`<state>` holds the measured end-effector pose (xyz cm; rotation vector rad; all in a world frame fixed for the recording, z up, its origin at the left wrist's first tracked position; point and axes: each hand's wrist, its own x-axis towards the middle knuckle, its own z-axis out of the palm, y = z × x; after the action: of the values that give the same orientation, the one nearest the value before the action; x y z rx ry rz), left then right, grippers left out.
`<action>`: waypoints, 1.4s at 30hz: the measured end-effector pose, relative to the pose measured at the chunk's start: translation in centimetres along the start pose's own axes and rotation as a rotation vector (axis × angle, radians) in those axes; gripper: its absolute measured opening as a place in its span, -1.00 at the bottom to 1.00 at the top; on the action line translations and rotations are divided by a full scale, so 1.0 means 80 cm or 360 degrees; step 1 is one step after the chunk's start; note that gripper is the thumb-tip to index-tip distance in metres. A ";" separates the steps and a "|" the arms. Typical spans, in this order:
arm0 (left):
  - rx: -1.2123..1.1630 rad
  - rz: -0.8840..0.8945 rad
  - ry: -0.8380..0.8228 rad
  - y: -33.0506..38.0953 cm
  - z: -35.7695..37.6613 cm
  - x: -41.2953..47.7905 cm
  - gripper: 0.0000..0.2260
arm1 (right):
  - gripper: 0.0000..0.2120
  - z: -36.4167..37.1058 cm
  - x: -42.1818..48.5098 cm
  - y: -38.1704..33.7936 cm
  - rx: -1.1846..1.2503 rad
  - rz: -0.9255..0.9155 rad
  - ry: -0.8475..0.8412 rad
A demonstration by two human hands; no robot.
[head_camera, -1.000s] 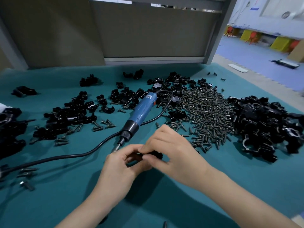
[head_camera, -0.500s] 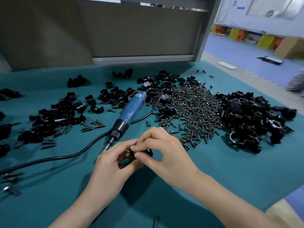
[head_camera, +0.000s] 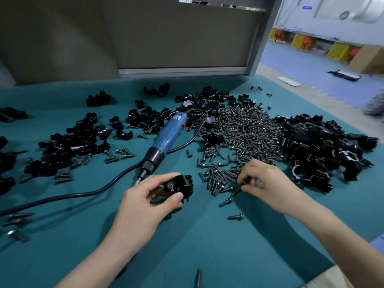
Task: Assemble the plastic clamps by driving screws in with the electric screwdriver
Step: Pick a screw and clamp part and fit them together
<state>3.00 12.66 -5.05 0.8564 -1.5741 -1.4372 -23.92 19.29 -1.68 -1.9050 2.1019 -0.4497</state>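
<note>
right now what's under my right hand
Loose screws at the pile's near edge on the teal mat; the right hand pinches one. Anything beneath its palm is covered.

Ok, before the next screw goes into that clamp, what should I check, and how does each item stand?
1. Clamp held: ok. The left hand grips the clamp.
2. First screw in place: ok. A screw sits in the clamp's face; how tight it is, cannot tell.
3. Next screw picked up: cannot tell. The right hand has its fingers curled at the near edge of the screw pile, and any pinch is blurred.
4. Screwdriver in hand: not ok. The screwdriver lies on the mat, and neither hand holds it.
5. Cord out of the way: ok. The cord runs off to the left and does not cross the clamp.
</note>
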 end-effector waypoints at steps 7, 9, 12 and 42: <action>-0.0015 -0.0017 -0.0006 0.002 0.000 -0.001 -0.64 | -0.84 0.000 -0.002 -0.004 0.0096 -0.0147 -0.0142; -0.0014 -0.0017 -0.0007 0.002 0.000 -0.001 -0.64 | -0.86 0.001 -0.004 -0.004 0.0121 -0.0177 -0.0181; -0.0005 -0.0011 -0.0005 0.002 -0.001 -0.002 -0.63 | -0.76 0.000 -0.006 -0.006 0.0205 -0.0166 -0.0138; 0.0173 0.0107 -0.0019 0.000 0.002 0.000 -0.56 | -0.85 0.000 0.035 -0.108 0.0813 -0.0446 -0.0058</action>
<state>2.85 12.72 -5.07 0.8508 -1.6869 -1.3219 -16.35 15.78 1.80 -1.8677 1.5029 -0.9037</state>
